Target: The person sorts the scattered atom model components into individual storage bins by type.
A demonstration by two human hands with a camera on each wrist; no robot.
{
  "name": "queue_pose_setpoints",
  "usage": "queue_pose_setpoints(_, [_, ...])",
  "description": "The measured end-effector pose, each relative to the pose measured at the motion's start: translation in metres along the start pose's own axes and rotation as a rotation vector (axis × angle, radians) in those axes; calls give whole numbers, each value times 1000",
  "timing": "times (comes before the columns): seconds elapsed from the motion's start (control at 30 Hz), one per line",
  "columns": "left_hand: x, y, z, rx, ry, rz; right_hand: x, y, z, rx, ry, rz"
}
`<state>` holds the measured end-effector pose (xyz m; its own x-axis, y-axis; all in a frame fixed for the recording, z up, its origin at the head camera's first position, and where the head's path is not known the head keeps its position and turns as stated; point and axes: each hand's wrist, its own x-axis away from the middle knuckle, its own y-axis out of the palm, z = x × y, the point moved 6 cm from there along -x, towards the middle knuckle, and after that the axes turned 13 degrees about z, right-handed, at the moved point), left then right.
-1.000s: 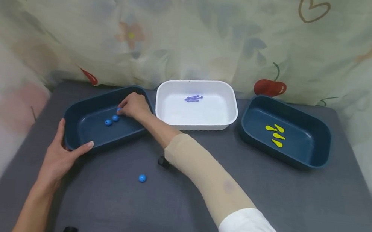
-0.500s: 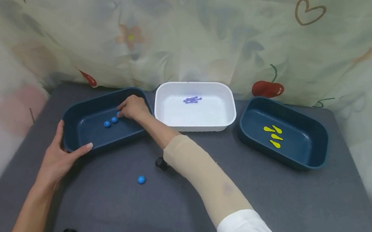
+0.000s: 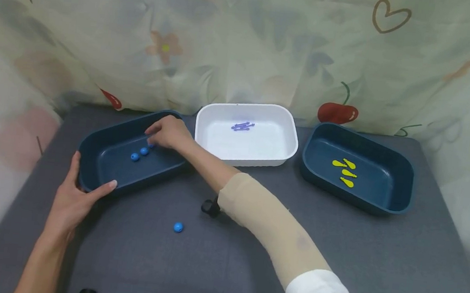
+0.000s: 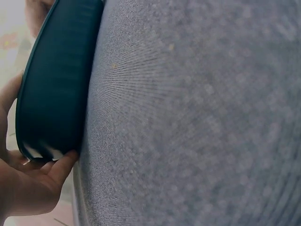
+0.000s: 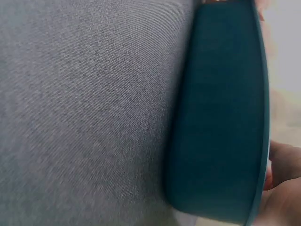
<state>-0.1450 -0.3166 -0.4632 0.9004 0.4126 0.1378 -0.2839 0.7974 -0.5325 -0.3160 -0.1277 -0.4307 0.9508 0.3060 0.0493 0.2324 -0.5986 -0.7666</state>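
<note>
My left hand grips the near left corner of a dark blue tray, thumb on the near side and fingers round the left end. In the left wrist view the same hand curls about the tray's end. My right hand hovers inside the tray, thumb and forefinger parted. Just below its fingertips lies a blue bead, partly hidden. Beside it on the tray floor are two more blue beads. The tray wall hides most of the right hand in the right wrist view.
A single blue bead lies on the grey tabletop. A white tray with several small purple sticks stands at the back middle. Another dark blue tray at right holds several yellow drop-shaped pieces.
My right hand has let go of the blue bead in the tray and risen slightly, its forearm shifting right. My left hand keeps its grip on the tray.
</note>
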Motion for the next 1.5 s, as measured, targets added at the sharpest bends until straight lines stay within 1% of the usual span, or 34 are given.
queue_pose_setpoints(0.17, [-2, 2, 1, 1, 1, -2, 4, -8, 2, -147, -45, -39])
queue_pose_setpoints(0.27, [-3, 2, -1, -10, -4, 0, 11, -12, 1, -251, -84, -55])
queue_pose_setpoints(0.37, [-3, -1, -3, -20, -14, 2, 19, -16, -1, -325, -116, -64])
queue_pose_setpoints(0.43, [-3, -2, -4, -24, -19, 1, 24, -19, -1, -364, -129, -71])
queue_pose_setpoints(0.53, [-5, -2, -3, -19, -18, -8, 32, -24, -1, -393, -165, -78])
queue_pose_setpoints(0.7, [-7, 0, -4, -19, -23, -21, 50, -32, -4, -457, -265, -103])
queue_pose_setpoints(0.83, [-9, 0, -3, -24, -21, -15, 64, -38, -7, -475, -319, -112])
queue_pose_setpoints(0.97, [-10, -2, -4, -24, -22, 11, 76, -41, -8, -496, -354, -104])
queue_pose_setpoints(1.1, [-10, -5, -6, -25, -25, 29, 88, -39, -7, -507, -396, -102])
queue_pose_setpoints(1.17, [-10, -6, -7, -29, -24, 29, 96, -37, -6, -501, -404, -120])
queue_pose_setpoints(1.3, [-9, -6, -8, -37, -22, 28, 112, -30, 0, -440, -426, -171])
queue_pose_setpoints(1.4, [-8, -5, -8, -35, -21, 18, 125, -25, 5, -386, -460, -216])
queue_pose_setpoints(1.5, [-7, -4, -8, -32, -16, 4, 136, -20, 11, -358, -482, -252])
